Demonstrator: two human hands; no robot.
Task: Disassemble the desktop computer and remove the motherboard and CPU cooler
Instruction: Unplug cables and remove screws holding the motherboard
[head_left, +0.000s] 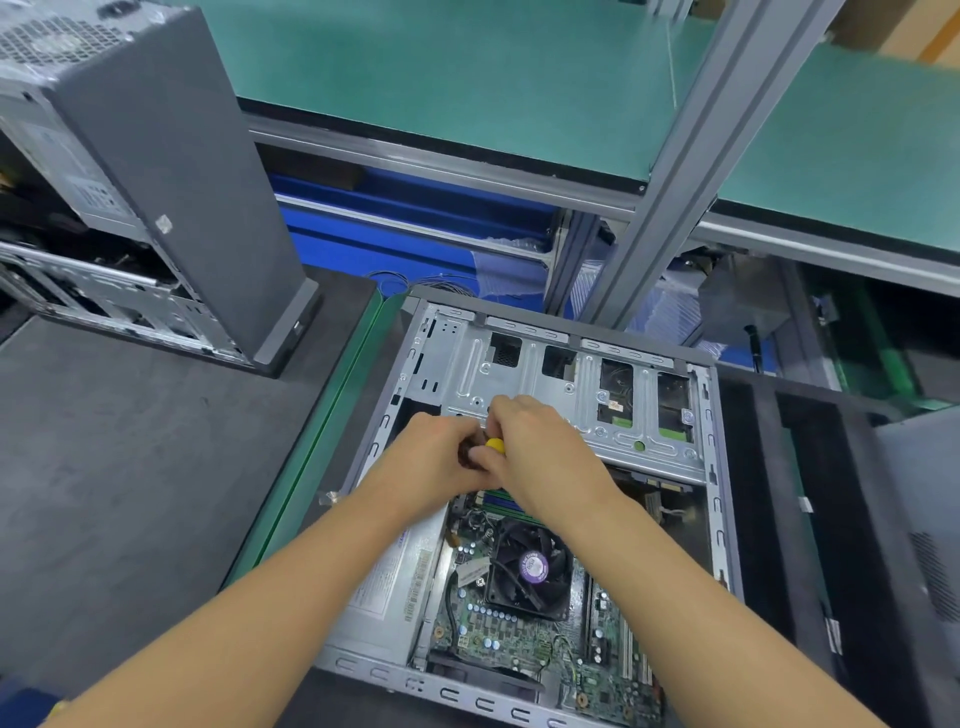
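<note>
Nothing here reads cleanly. Round purple sticker on the hub of the cooler fan: a ring of tiny print, too small to make out. White label on the power supply, lines of text and barcodes, all a blur. A small white tag on the motherboard beside the fan is illegible too. Over on the upright tower, there's a grey rating label on its back and a little silver sticker on its side, and neither can be read.

left hand: fingers curled | right hand: fingers curled, touching left | both forearms extended, gripping yellow handle
</note>
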